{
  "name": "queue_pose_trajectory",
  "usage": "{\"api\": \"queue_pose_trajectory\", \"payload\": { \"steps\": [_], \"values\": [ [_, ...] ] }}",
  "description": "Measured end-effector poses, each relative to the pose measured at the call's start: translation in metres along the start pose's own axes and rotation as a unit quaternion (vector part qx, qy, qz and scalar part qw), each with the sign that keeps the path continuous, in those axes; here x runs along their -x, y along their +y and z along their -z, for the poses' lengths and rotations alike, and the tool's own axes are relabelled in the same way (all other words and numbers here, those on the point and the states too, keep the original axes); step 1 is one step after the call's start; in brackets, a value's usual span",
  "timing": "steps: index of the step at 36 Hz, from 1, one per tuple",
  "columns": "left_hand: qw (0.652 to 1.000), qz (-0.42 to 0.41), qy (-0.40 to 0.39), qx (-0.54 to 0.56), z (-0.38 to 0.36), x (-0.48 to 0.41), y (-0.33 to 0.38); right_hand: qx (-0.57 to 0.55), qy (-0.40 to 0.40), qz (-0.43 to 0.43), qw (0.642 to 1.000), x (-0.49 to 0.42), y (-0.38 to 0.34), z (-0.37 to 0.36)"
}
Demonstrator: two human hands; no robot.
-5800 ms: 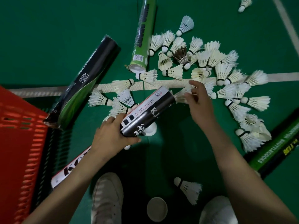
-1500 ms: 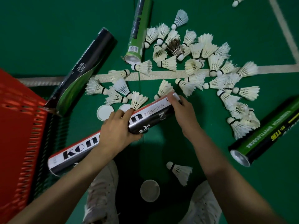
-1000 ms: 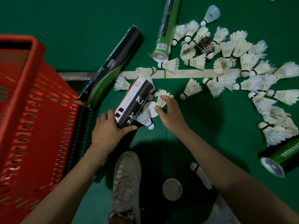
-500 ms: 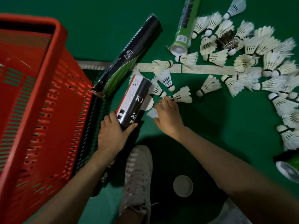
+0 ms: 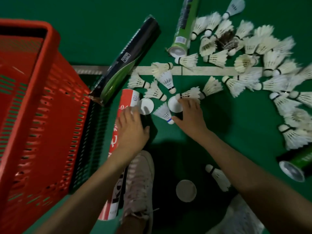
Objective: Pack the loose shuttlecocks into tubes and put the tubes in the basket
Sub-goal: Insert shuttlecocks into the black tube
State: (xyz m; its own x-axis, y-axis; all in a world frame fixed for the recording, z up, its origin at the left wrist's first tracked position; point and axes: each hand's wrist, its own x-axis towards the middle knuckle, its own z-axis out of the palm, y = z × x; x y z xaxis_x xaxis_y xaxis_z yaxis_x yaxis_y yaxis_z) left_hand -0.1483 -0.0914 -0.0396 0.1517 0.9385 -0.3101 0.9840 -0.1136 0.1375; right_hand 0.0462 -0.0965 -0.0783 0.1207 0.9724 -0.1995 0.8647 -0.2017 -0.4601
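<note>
tubes (image 5: 130, 59) 4 | caps (image 5: 146, 106) 3 | basket (image 5: 33, 102) 1, 9 o'clock | shuttlecocks (image 5: 249, 61) heaped 2 o'clock, too many to count | left hand (image 5: 132, 132) grasps red tube (image 5: 129, 98) | right hand (image 5: 190, 119) spread over a cap (image 5: 173, 105), grasp unclear

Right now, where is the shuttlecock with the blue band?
In the head view the shuttlecock lies near the middle, between the left hand on the tube and the right hand, flanked by the left cap and the right cap.

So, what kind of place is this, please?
Most likely a badminton court. The floor is green sports flooring crossed by a white line, and dozens of feather shuttlecocks lie on it beside several shuttlecock tubes.
</note>
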Motion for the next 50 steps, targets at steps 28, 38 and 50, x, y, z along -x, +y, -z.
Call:
{"api": "queue_pose_trajectory", "payload": {
  "steps": [28, 38, 50],
  "values": [
    [0.889, -0.388, -0.225, -0.092, -0.034, 0.019, 0.297, -0.106, 0.22, -0.549, 0.8, 0.148, 0.237, 0.1],
    [0.902, -0.337, -0.27, 0.014, -0.055, 0.017, 0.315, -0.268, 0.381, -0.492, 0.736, 0.151, 0.246, 0.113],
    [0.848, -0.128, -0.3, 0.417, -0.011, 0.012, 0.316, -0.569, 0.334, -0.249, 0.709, 0.102, 0.186, 0.159]
  ]
}}
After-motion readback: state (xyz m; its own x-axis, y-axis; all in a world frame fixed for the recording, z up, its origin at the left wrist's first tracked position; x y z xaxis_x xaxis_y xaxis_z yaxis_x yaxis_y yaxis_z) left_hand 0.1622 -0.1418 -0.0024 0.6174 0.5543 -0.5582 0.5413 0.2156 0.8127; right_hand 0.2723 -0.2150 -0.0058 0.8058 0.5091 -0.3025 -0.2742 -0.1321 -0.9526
